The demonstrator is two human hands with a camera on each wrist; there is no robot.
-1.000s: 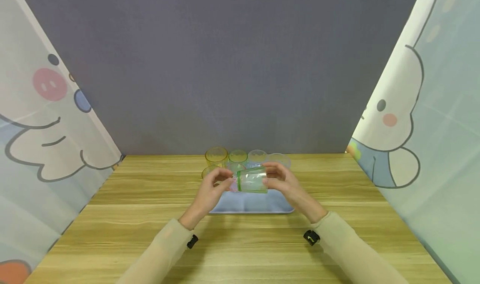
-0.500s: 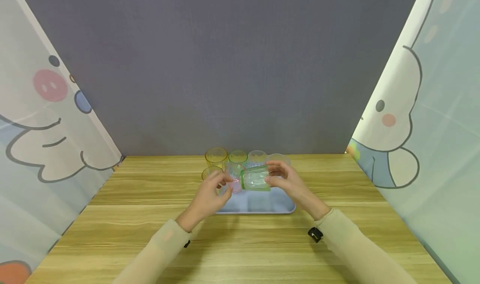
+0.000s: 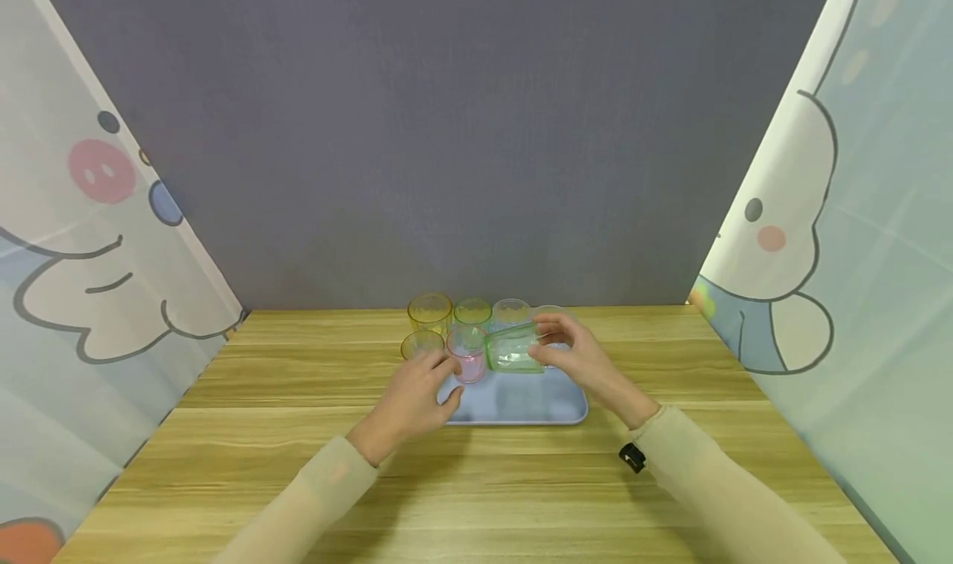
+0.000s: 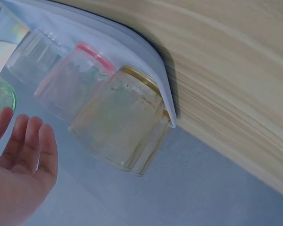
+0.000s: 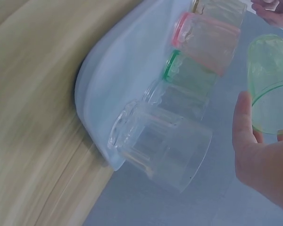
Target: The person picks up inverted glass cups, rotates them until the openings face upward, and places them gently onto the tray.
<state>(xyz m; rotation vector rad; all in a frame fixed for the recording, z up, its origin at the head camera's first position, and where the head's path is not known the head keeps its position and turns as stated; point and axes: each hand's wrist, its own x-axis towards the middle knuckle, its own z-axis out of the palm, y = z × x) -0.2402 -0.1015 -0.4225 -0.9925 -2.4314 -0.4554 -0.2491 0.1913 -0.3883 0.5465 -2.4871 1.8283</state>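
My right hand (image 3: 577, 365) holds a green-tinted drinking glass (image 3: 514, 351) near its rim, thumb on one side and fingers on the other. The glass is tilted on its side above a pale blue tray (image 3: 521, 413), its thick green base pointing left. My left hand (image 3: 408, 397) is apart from it, fingers loosely bent with nothing in them. A pink glass (image 3: 467, 367) stands upright on the tray beyond the left fingertips, with a yellow glass (image 3: 421, 342) to its left, partly hidden by that hand.
Along the tray's back stand another yellow glass (image 3: 429, 309), a smaller green glass (image 3: 472, 311) and a clear glass (image 3: 510, 309). A wider clear glass (image 5: 162, 141) is at the right end. The tray rests on a wooden table (image 3: 476, 498) before a grey backdrop (image 3: 462, 134).
My left hand has let go of the green glass's base and drawn back down and left. My right hand has carried the glass slightly right, and its base now tips lower left of the rim.
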